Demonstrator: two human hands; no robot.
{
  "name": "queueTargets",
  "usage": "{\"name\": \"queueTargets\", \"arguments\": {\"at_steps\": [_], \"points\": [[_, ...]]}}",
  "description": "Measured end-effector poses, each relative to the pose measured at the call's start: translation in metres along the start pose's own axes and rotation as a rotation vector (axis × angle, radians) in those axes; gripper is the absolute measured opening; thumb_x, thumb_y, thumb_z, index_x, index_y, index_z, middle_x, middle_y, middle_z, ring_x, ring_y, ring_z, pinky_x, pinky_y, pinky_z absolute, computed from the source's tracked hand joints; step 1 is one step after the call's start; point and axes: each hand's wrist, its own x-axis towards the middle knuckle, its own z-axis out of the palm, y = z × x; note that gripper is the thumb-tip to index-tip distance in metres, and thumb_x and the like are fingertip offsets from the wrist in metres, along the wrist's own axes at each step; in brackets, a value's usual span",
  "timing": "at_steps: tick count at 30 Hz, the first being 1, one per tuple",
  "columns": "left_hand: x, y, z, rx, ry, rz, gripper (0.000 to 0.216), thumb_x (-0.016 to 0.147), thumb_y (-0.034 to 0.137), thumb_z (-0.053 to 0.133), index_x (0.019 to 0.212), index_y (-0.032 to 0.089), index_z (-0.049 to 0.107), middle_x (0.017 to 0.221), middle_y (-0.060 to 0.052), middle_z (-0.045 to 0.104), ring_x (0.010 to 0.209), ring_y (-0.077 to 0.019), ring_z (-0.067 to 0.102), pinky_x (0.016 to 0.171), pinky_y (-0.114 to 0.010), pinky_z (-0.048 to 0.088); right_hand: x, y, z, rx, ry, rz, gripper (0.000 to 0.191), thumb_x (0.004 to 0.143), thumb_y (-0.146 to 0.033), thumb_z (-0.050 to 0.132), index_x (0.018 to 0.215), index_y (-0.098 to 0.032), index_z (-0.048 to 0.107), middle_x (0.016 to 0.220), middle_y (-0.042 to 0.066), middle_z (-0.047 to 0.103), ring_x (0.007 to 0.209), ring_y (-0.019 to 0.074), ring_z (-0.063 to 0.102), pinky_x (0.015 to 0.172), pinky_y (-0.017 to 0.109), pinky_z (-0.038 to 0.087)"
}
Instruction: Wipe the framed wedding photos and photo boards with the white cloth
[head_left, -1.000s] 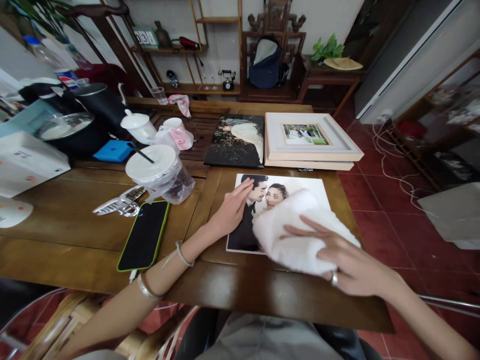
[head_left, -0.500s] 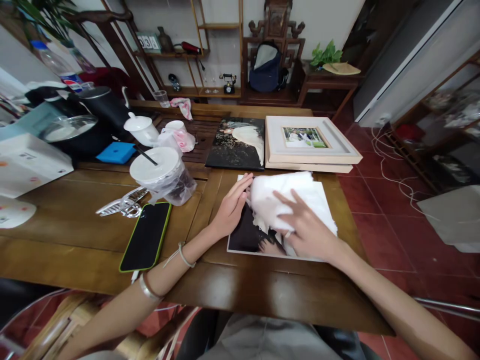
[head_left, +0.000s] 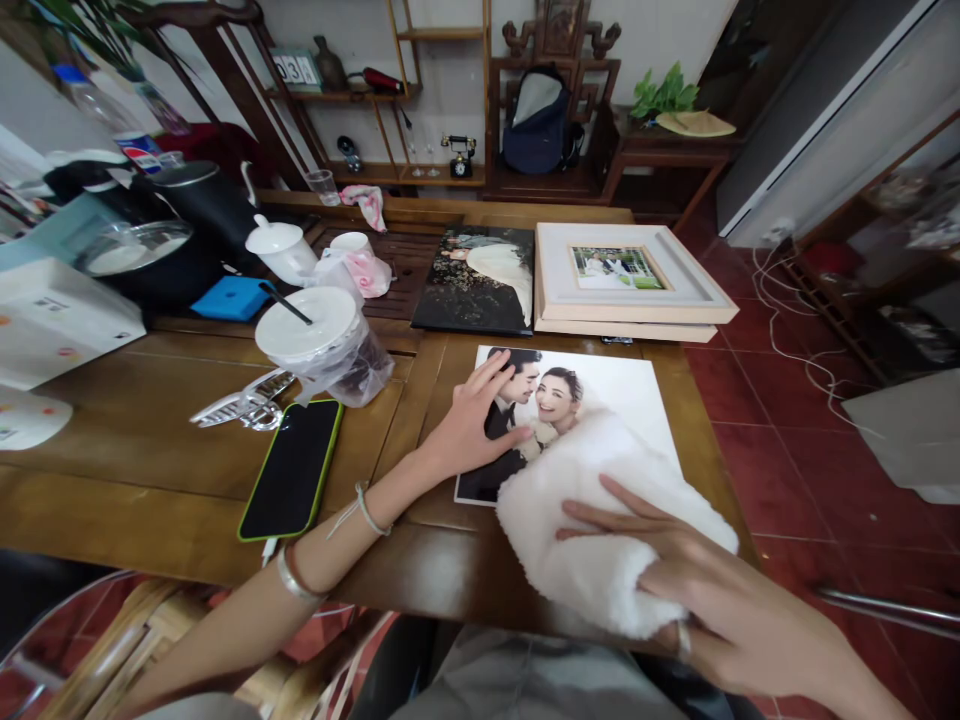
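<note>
Pressing on the photo print (head_left: 581,385) with both arms out, head view, clock faces centred on that print. Print lies flat on the table (head_left: 424,570), straight in front of me, showing a couple.

My left hand (head_left: 476,420) is loose, fingers spread, gripping nothing, laid over the print's 9 o'clock side. Cord bracelet (head_left: 367,510) at that wrist, metal bangle (head_left: 292,575) further up the arm.

My right hand (head_left: 697,580) has hold of a fluffy white cloth (head_left: 562,475), three fingers flat on top, cloth bunched by the thumb. Cloth sits at 5 o'clock, covering the print's lower right. Ring (head_left: 684,640) on this hand.

Around: dark photo panel (head_left: 476,285) at 11, pale framed picture (head_left: 615,268) at 1, on top of a stack. Lidded cup (head_left: 322,340) with black straw at 10, in a clear bag. Green-edged phone (head_left: 291,470) at 9, white plug at its near end. Blue box (head_left: 231,297) at 10, further out.
</note>
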Motion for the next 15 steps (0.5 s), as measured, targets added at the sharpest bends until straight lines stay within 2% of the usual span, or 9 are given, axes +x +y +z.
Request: {"name": "queueTargets", "arguments": {"at_steps": [3,5,6,8,10,12,15], "points": [[-0.001,0.002,-0.001,0.056,-0.067,0.0,0.07,0.084,0.052,0.061,0.144,0.024,0.036,0.154,-0.013,0.032,0.143,-0.0306,0.028,0.113,-0.053,0.026,-0.026,0.012,0.004,-0.004,0.115,0.143,0.017,0.072,-0.018,0.056,0.083,-0.031,0.058,0.141,0.0,0.051,0.139,0.026,0.032,0.097,0.042,0.053],[-0.001,0.003,-0.001,0.069,-0.098,0.001,0.06,0.088,0.049,0.057,0.141,0.026,0.041,0.151,-0.01,0.039,0.141,-0.0286,0.033,0.112,-0.052,0.029,-0.034,0.023,0.005,0.016,0.204,0.298,0.008,0.076,-0.025,0.057,0.079,-0.032,0.058,0.126,0.003,0.064,0.131,0.0316,0.045,0.089,0.044,0.057],[-0.001,0.004,-0.001,0.075,-0.106,0.004,0.056,0.09,0.048,0.056,0.14,0.027,0.043,0.149,-0.009,0.042,0.14,-0.0282,0.035,0.111,-0.053,0.029,-0.035,0.03,0.005,0.023,0.253,0.378,0.004,0.079,-0.029,0.056,0.076,-0.031,0.057,0.111,0.006,0.07,0.12,0.035,0.055,0.084,0.046,0.058],[-0.002,0.006,-0.001,0.083,-0.112,0.003,0.051,0.09,0.047,0.055,0.138,0.029,0.047,0.148,-0.008,0.044,0.139,-0.0287,0.036,0.11,-0.054,0.03,-0.027,0.043,0.0,0.059,0.343,0.516,0.02,0.084,-0.035,0.052,0.066,-0.028,0.054,0.075,0.007,0.069,0.082,0.0347,0.068,0.07,0.046,0.057],[-0.002,0.007,0.0,0.075,-0.108,-0.01,0.05,0.09,0.046,0.055,0.137,0.03,0.048,0.148,-0.007,0.044,0.139,-0.0298,0.037,0.109,-0.056,0.03,-0.01,0.055,-0.008,0.173,0.418,0.603,0.032,0.086,-0.04,0.051,0.059,-0.025,0.048,0.056,0.002,0.055,0.055,0.0264,0.059,0.059,0.042,0.052],[-0.003,0.008,0.0,0.05,-0.099,-0.02,0.049,0.09,0.045,0.056,0.137,0.03,0.049,0.147,-0.007,0.045,0.138,-0.0295,0.039,0.109,-0.055,0.03,0.013,0.064,-0.017,0.306,0.482,0.644,0.037,0.086,-0.045,0.053,0.057,-0.023,0.045,0.056,0.0,0.051,0.053,0.0211,0.054,0.057,0.037,0.048],[-0.003,0.008,0.001,0.012,-0.085,-0.009,0.048,0.089,0.042,0.058,0.135,0.03,0.051,0.146,-0.007,0.047,0.136,-0.0282,0.042,0.11,-0.053,0.031,0.056,0.071,-0.028,0.455,0.488,0.621,0.038,0.084,-0.053,0.056,0.063,-0.022,0.052,0.068,0.0,0.06,0.066,0.0206,0.059,0.066,0.035,0.049]]}}
